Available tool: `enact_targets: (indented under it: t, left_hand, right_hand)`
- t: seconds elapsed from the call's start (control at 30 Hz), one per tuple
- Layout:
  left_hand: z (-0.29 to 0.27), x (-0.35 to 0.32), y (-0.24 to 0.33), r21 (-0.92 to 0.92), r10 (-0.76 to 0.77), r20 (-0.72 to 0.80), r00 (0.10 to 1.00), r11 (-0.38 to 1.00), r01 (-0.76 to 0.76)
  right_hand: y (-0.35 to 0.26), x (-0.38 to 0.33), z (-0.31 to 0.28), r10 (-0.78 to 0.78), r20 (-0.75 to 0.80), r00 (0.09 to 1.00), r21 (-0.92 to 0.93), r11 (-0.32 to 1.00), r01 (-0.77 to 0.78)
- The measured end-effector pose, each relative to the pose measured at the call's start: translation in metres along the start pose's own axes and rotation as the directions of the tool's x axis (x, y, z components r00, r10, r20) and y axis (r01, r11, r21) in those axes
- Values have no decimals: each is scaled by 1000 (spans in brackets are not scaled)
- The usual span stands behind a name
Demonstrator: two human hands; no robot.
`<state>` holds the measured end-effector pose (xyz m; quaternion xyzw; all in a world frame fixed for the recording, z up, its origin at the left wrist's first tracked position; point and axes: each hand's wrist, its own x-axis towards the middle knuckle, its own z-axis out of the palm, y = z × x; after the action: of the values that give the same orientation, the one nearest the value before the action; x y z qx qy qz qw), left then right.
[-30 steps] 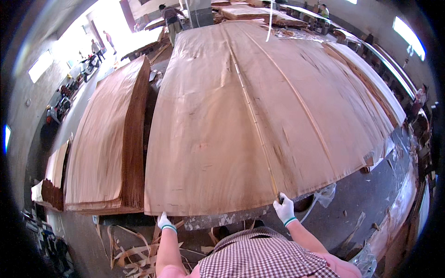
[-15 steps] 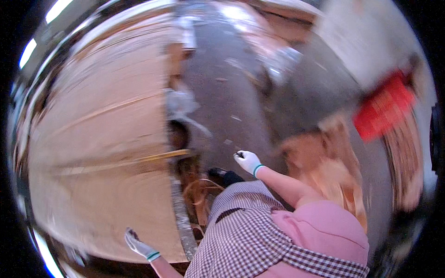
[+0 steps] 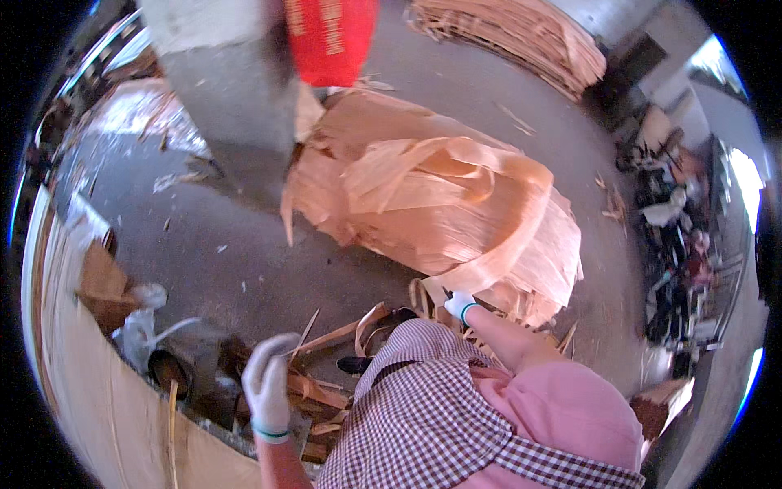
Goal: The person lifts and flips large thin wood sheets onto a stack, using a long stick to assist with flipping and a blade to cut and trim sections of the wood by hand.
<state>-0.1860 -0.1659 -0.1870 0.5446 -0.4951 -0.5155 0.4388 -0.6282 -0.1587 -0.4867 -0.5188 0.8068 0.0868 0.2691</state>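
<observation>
My left hand (image 3: 267,387), in a white glove with a green cuff, is raised above wood scraps beside the pale wooden board. Its fingers stretch upward, slightly apart, holding nothing. Farther right, my right hand (image 3: 462,305), gloved alike, is closed around a small dark object (image 3: 447,292); its kind cannot be made out. This hand is at the near edge of a low stack of thin wood veneer sheets (image 3: 391,212) lying on the floor. A loose curled veneer strip (image 3: 517,240) lies over the stack, close to my right fingertips. Whether they touch it is unclear.
A concrete pillar (image 3: 220,90) with a red bag-like sheet (image 3: 332,41) stands behind the stack. More veneer (image 3: 513,41) is piled at the far wall. Clutter (image 3: 684,236) lines the right side. The wooden board (image 3: 81,391) fills the lower left, with a dark round container (image 3: 169,371) beside it.
My view and body have turned right, from the wide wooden board toward the veneer stack. My left hand has lifted off from over the board. My right hand still grips the small dark object.
</observation>
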Motion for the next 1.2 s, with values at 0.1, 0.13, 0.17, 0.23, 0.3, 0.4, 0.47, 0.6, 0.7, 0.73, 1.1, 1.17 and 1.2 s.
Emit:
enact_targets:
  t: [0.1,0.13,0.17,0.23,0.3,0.4,0.47,0.6,0.7,0.73,1.1,1.17,1.2]
  left_hand:
    - [47,-10,-76,121,-146,249,957,985,119]
    - [60,-20,-101,200,-226,312,923,965,169]
    - [69,-29,-131,444,-254,355,900,893,77]
    - [93,-36,-145,722,-352,339,873,692,-2]
    - [122,-41,-156,810,-424,244,872,583,58]
    - [169,-55,-158,766,-401,47,915,602,225]
    - [201,-63,-161,749,-404,29,914,615,248]
    - [249,-81,-151,735,-479,103,872,627,258]
    - [274,-55,-126,715,-492,168,854,658,238]
    - [277,-49,-137,657,-376,187,908,735,169]
    - [387,89,-58,-782,-533,224,816,402,477]
    - [375,91,-71,-725,-425,-85,901,647,237]
    - [369,91,-60,-718,-358,-100,928,672,182]
  right_hand:
    - [44,27,-9,112,-27,993,224,969,-103]
    - [58,41,-14,146,-34,989,376,918,-122]
    - [71,54,-21,177,-43,983,517,846,-130]
    - [57,76,-67,109,-96,989,555,831,-38]
    - [52,97,-101,-136,-284,949,325,918,229]
    - [35,144,-140,-320,-207,925,34,942,334]
    - [33,180,-154,-315,-77,946,-130,944,304]
    - [50,232,-173,-196,59,979,-125,971,202]
    - [89,251,-168,-358,-2,934,-100,929,355]
    - [90,246,-169,-410,-25,912,-41,911,409]
    - [42,-44,-242,-962,-52,267,393,227,891]
    - [46,-53,-248,-981,-115,156,500,78,862]
    - [56,-48,-249,-975,-178,133,540,16,842]
